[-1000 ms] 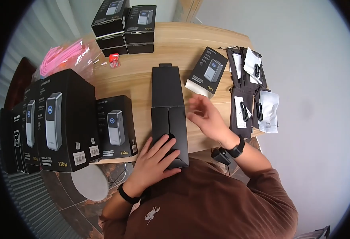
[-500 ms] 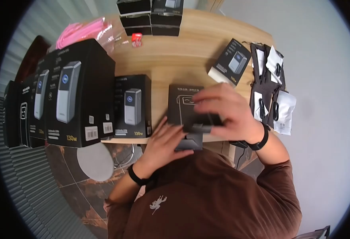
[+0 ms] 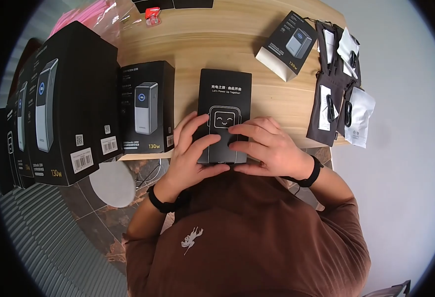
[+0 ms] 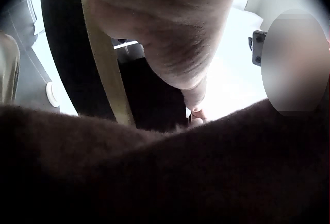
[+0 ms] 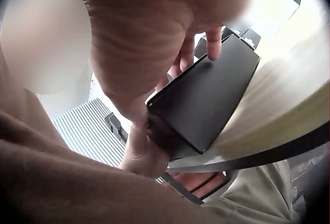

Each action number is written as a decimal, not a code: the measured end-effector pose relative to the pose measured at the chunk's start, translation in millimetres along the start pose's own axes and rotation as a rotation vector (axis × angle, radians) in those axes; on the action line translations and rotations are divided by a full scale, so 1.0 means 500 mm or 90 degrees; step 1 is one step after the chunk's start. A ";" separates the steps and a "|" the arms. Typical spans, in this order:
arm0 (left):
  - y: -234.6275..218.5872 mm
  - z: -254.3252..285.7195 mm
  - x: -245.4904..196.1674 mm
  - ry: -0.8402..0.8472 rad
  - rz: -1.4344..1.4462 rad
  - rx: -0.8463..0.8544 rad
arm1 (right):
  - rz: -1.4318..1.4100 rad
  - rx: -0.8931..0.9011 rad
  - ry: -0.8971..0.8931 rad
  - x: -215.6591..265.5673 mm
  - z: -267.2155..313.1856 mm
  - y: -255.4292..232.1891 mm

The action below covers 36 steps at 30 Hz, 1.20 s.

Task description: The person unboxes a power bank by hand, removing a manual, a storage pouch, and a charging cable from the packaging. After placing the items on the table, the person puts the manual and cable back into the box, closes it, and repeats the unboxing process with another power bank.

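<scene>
A black carton [image 3: 226,94] lies at the table's near edge, its face with a white-outlined smiling device and lettering turned up. My left hand [image 3: 190,151] grips its near left part, fingertips spread on the printed face and thumb at the near end. From the other side my right hand [image 3: 274,151] holds it likewise, two fingers bent over the top. In the right wrist view, the plain long side of the carton [image 5: 211,95] shows, with the right thumb against its near end. The left wrist view is mostly filled by the left palm [image 4: 170,23], which hides its fingertips.
Black power bank cartons [image 3: 148,106] stand at left, larger ones [image 3: 79,99] beside them. Another carton [image 3: 289,44] lies at the back right. Dark pouches with cables and white packets [image 3: 360,116] line the right edge. A red piece [image 3: 152,16] lies at the back.
The plain panel that stretched away from me has folded over, and the printed face now shows on top. My right hand has come down from the air onto the carton. The head view has shifted.
</scene>
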<state>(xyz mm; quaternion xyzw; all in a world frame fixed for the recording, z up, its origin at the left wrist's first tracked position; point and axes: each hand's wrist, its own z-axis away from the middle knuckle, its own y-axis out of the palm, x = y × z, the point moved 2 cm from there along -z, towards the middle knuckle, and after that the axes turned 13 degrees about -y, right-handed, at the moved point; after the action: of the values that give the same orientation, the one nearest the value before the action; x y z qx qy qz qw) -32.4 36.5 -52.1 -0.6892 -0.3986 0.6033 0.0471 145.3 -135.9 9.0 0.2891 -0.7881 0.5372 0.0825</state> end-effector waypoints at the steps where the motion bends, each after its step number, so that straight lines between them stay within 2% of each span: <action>1: -0.002 -0.003 0.003 0.007 0.000 0.010 | 0.008 -0.009 -0.001 0.000 -0.001 0.003; 5: -0.009 -0.009 -0.001 0.017 0.021 0.032 | 0.042 -0.039 -0.029 -0.001 0.000 0.012; 12: -0.003 -0.001 0.006 0.013 0.036 -0.024 | 0.029 -0.058 -0.063 -0.002 0.002 0.007; 17: -0.002 -0.005 -0.001 0.030 -0.004 -0.013 | 0.038 -0.055 -0.028 0.006 -0.003 0.012; 26: -0.007 -0.015 -0.012 -0.002 0.047 0.015 | 0.010 -0.073 -0.005 -0.001 0.009 0.018; 34: -0.011 -0.014 -0.012 0.088 -0.013 0.018 | 0.018 -0.061 -0.041 -0.001 0.000 0.002; 36: -0.012 -0.012 -0.016 0.100 -0.017 0.008 | 0.073 -0.031 -0.049 0.004 0.003 0.003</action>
<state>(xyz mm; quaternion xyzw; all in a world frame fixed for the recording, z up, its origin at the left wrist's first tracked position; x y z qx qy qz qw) -29.6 38.1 -40.7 -0.7286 -0.3994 0.5490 0.0907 142.8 -137.7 8.1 0.2622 -0.8187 0.5100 0.0282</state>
